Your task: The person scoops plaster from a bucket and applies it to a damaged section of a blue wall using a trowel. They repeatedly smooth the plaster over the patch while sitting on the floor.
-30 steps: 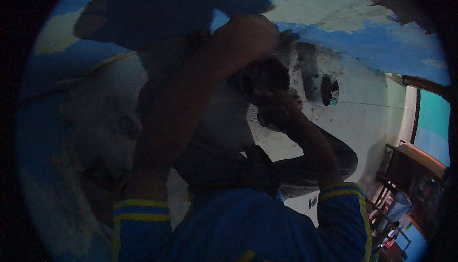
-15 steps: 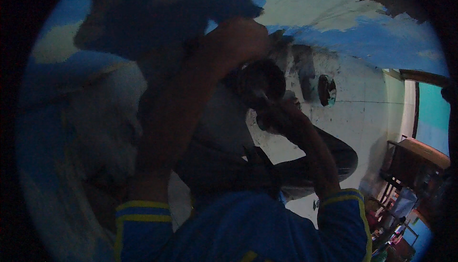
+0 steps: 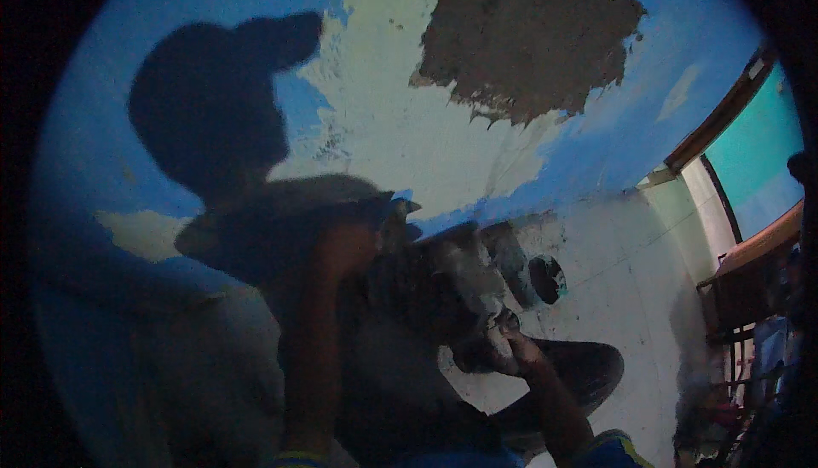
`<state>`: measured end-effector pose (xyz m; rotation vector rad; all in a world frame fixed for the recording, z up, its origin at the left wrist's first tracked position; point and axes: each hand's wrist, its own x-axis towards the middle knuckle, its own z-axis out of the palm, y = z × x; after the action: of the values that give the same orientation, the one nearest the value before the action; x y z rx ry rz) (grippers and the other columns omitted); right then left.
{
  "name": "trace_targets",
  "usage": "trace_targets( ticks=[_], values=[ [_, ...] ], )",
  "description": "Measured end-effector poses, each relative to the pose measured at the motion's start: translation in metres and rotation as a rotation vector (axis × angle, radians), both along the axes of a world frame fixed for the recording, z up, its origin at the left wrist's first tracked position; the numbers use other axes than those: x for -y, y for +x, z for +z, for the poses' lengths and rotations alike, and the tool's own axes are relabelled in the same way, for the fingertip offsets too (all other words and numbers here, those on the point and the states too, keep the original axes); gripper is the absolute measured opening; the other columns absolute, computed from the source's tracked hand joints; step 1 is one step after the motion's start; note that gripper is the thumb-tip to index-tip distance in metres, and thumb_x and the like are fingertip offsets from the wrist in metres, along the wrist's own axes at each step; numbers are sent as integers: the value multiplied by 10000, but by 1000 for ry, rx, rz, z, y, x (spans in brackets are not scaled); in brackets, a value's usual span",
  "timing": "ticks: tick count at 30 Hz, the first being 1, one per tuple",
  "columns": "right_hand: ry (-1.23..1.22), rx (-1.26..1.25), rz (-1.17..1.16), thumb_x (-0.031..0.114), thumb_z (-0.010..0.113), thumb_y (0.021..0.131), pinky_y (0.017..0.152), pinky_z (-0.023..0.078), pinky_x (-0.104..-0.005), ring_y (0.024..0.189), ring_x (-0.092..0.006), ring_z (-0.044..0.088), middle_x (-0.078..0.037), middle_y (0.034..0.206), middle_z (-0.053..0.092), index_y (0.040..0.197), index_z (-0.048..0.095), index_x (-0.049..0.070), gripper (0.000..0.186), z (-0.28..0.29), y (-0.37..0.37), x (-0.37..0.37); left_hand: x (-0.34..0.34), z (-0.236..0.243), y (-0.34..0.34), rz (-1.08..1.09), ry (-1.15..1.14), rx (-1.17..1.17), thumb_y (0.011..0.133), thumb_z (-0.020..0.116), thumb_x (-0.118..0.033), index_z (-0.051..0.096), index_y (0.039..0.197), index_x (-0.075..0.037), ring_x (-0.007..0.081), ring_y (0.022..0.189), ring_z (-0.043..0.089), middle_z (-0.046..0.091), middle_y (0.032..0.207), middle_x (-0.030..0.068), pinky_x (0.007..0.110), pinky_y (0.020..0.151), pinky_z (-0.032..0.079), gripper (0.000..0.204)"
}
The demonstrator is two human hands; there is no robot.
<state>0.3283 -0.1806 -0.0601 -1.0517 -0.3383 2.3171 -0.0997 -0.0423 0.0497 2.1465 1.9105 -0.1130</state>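
My left hand (image 3: 354, 242) is raised toward the wall in deep shade; its fingers are too dark to make out. A small jagged shape shows just beyond it, perhaps a tool's edge. My right hand (image 3: 518, 353) is lower and to the right, closed at the edge of a dark, grey-smeared thing (image 3: 456, 276) that looks like a pan or board. What exactly its fingers grip is unclear. Above both hands, a rough patch of dark grey mortar (image 3: 532, 42) sticks to the blue and off-white wall (image 3: 409, 119).
A dark round opening or container (image 3: 547, 279) lies on the pale, stained floor (image 3: 618, 272). My bent leg (image 3: 584, 370) is below the right hand. Wooden furniture (image 3: 754, 276) and cluttered racks stand at the right. My capped shadow falls across the wall at left.
My view has tilted up, bringing the mortar patch fully into sight. My hands have moved apart and sit lower in the picture; the right still grips beside the dark smeared thing.
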Motion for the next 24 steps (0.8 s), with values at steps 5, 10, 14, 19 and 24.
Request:
trace_targets(
  ticks=[5, 10, 14, 19, 24],
  values=[
    [335, 8, -353, 385, 628, 944, 655, 558, -349, 752, -205, 638, -70, 992, 655, 1227, 578, 52, 440, 94, -65, -26, 14, 14, -8, 45, -165, 72, 970, 518, -430, 658, 1100, -23, 418, 990, 676, 682, 1104, 240, 528, 839, 534, 450],
    [1091, 210, -520, 404, 515, 1019, 676, 528, -295, 774, -157, 595, -70, 974, 613, 1369, 480, 57, 493, 160, -132, -101, 23, 36, 4, 117, -213, 155, 956, 541, -435, 692, 1009, -28, 423, 966, 677, 695, 1042, 231, 531, 814, 534, 437],
    [1264, 652, -780, 287, 561, 1025, 762, 542, -322, 934, -178, 607, -132, 1100, 611, 1398, 435, 17, 477, 184, -175, -162, 29, 40, 4, 127, -121, 182, 956, 550, -419, 691, 1039, -18, 429, 979, 671, 691, 1062, 240, 526, 843, 529, 433],
    [1493, 818, -956, 178, 619, 996, 938, 511, -370, 1126, -250, 596, -212, 1271, 575, 1403, 398, -38, 512, 196, -206, -213, 31, 40, -8, 158, -148, 238, 960, 547, -411, 687, 1074, -7, 421, 1041, 661, 683, 1095, 254, 524, 915, 515, 442],
    [1561, 1226, -919, 113, 656, 954, 859, 513, -385, 1023, -315, 632, -210, 1146, 589, 1390, 425, -32, 514, 200, -219, -223, 36, 46, -8, 140, -100, 241, 948, 563, -413, 684, 1073, 0, 426, 1028, 660, 684, 1078, 255, 516, 905, 518, 448]
  ],
)
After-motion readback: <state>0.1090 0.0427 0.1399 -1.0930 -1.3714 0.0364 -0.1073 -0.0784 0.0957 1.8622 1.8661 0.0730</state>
